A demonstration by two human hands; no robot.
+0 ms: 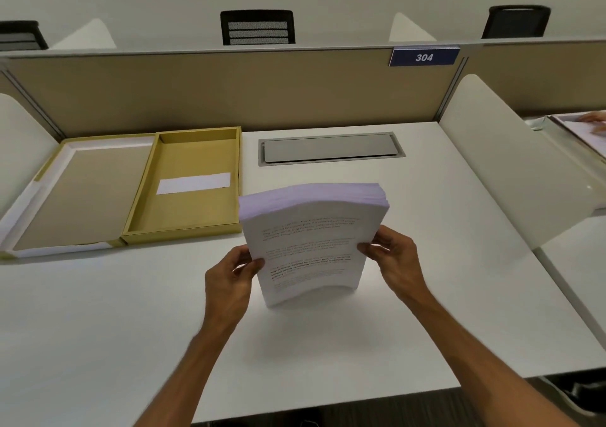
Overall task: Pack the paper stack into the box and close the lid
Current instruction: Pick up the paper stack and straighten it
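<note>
A thick paper stack with printed text stands upright on its lower edge in the middle of the white desk. My left hand grips its left side and my right hand grips its right side. To the left lies the yellow box, open, with a white label on its bare floor. Its lid is folded flat further left, inner side up. The stack is right of the box and apart from it.
A grey cable hatch is set into the desk behind the stack. A tan partition with a blue "304" sign closes the back. White side dividers flank the desk. Another person's hand and papers show at far right.
</note>
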